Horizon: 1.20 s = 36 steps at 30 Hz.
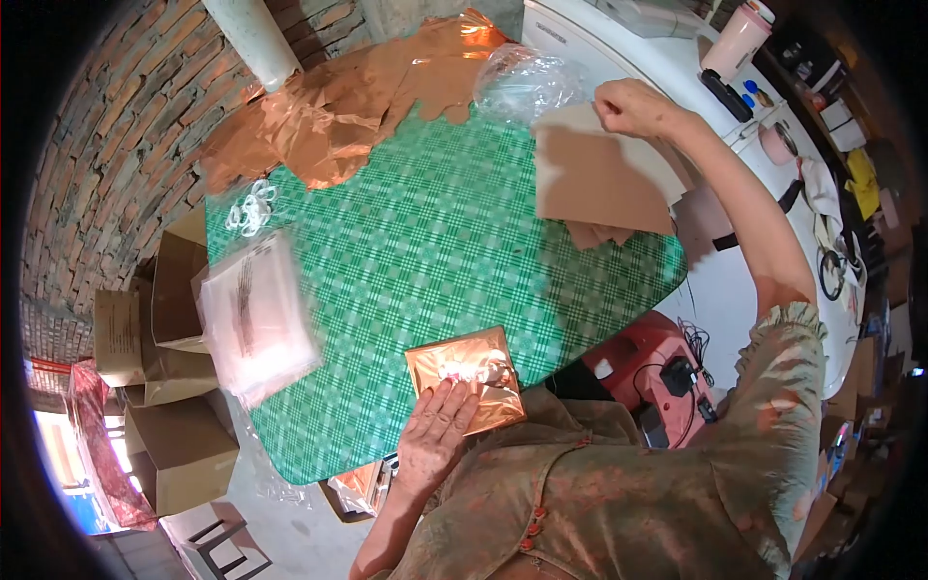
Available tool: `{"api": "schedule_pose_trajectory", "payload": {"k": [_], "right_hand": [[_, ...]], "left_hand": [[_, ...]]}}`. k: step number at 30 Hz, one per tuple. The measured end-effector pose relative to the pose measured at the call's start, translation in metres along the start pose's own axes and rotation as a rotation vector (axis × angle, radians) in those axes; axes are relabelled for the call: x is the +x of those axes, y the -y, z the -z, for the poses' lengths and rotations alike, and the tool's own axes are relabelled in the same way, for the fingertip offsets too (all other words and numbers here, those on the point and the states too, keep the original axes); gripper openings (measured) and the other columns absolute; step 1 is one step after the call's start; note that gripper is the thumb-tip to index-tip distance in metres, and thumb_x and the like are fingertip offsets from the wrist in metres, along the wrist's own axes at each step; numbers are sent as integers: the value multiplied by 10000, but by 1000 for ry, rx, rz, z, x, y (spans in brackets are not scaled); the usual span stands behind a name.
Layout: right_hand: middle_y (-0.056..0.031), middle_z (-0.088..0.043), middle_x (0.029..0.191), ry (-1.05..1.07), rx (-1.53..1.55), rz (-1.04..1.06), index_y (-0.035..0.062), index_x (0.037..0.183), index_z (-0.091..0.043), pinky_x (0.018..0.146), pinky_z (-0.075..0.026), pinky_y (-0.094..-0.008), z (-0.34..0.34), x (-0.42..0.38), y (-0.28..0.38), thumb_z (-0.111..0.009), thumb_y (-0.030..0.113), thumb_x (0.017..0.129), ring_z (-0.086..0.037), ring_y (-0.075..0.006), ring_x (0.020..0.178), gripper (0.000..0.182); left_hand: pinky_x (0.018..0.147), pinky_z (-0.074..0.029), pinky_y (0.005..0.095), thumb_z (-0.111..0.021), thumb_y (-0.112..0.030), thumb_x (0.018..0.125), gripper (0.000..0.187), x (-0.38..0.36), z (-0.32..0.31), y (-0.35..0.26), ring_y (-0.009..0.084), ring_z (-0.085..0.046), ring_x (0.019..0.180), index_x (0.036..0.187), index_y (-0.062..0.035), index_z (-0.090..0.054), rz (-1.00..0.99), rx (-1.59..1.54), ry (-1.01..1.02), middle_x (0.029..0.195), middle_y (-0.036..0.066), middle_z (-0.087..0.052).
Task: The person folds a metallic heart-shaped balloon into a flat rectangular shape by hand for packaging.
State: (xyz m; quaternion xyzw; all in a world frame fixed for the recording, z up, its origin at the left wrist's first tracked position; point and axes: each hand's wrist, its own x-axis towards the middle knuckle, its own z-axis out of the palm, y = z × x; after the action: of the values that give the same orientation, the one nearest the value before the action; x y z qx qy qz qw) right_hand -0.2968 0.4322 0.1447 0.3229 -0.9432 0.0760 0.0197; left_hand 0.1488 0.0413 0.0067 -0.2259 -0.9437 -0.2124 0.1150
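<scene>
My left hand [440,435] lies flat with its fingers stretched out on a square packet wrapped in shiny copper foil [483,367], at the table edge close to my body. At the far right of the table, my right hand [633,108] is closed at the upper edge of a brown cardboard sheet [590,174]; its fingertips are partly hidden. More cardboard pieces [594,235] stick out from under that sheet. A shadow covers much of the sheet.
Copper foil sheets [329,140] and a clear plastic bag [527,85] lie along the table's far side. White loops [253,208] and a stack of clear plastic sleeves [259,319] are at the left. Open cardboard boxes [179,454] stand beyond the green-checked tablecloth [406,261].
</scene>
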Motion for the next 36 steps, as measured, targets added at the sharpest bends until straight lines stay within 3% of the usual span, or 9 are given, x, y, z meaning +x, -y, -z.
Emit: {"api": "schedule_pose_trajectory", "payload": {"k": [2,5,7,9,12,15,19,25,36], "right_hand": [[-174,-703,784,-139,-17,-121,29,780,-639,714,-519,-480,12,-24,17,-654,220,863,-680,-398,793,209],[-169,-730,823,-24,-166,-385,26,857,-697,737,-537,-479,30,-78,38,-637,312,937,-690,-407,802,303],[-156,-749,817,157,-120,-499,23,907,-735,735,-567,-421,35,-116,48,-644,417,998,-737,-328,801,414],[-134,-787,887,342,313,-801,19,1037,-748,723,-590,-361,24,-152,55,-616,454,1050,-766,-239,814,455],[-125,-795,980,187,916,-798,7,1143,-717,656,-587,-273,-6,-196,65,-636,427,1082,-766,-170,827,432],[-114,-800,1122,-62,1419,-828,46,1293,-687,705,-616,-330,-47,-206,60,-658,280,1078,-777,-215,841,319],[-103,-795,1066,-243,1581,-927,47,1227,-706,735,-609,-318,-71,-201,60,-731,164,1030,-762,-172,898,230],[-39,-750,925,-419,1729,-658,58,1106,-717,732,-567,-283,-62,-198,71,-719,192,1048,-686,-136,779,146],[19,-570,887,-329,1618,-424,53,1083,-650,760,-486,-285,-56,-179,132,-662,193,1085,-578,-103,793,141]], "left_hand": [[1222,-450,471,-717,-3,837,569,-1,0,1,274,-570,1464,1393,-124,-727,4,-12,6,1533,78,-642],[1229,-442,469,-719,2,834,578,0,2,-1,273,-564,1470,1398,-127,-725,7,-15,2,1536,77,-640],[1234,-437,469,-723,2,827,588,-2,-1,1,274,-562,1472,1401,-128,-723,-2,-2,-7,1542,74,-636],[1236,-434,470,-721,7,821,599,-3,-2,2,276,-560,1474,1405,-127,-722,-8,0,-10,1546,74,-633],[1236,-434,474,-707,24,813,615,-4,-3,4,279,-559,1475,1409,-124,-719,-13,-3,-8,1548,76,-631],[1234,-436,477,-684,45,812,623,-5,-4,4,281,-563,1471,1411,-122,-718,-18,0,-2,1547,76,-632],[1227,-445,476,-674,49,824,603,-2,-2,1,280,-577,1457,1398,-125,-727,-12,0,-18,1538,69,-640],[1211,-463,471,-702,7,856,535,-1,-2,1,279,-592,1440,1368,-139,-747,-8,3,-27,1510,65,-661],[1198,-475,477,-719,-28,843,510,1,2,0,295,-600,1430,1348,-95,-748,-17,-13,-33,1488,101,-671]]}}
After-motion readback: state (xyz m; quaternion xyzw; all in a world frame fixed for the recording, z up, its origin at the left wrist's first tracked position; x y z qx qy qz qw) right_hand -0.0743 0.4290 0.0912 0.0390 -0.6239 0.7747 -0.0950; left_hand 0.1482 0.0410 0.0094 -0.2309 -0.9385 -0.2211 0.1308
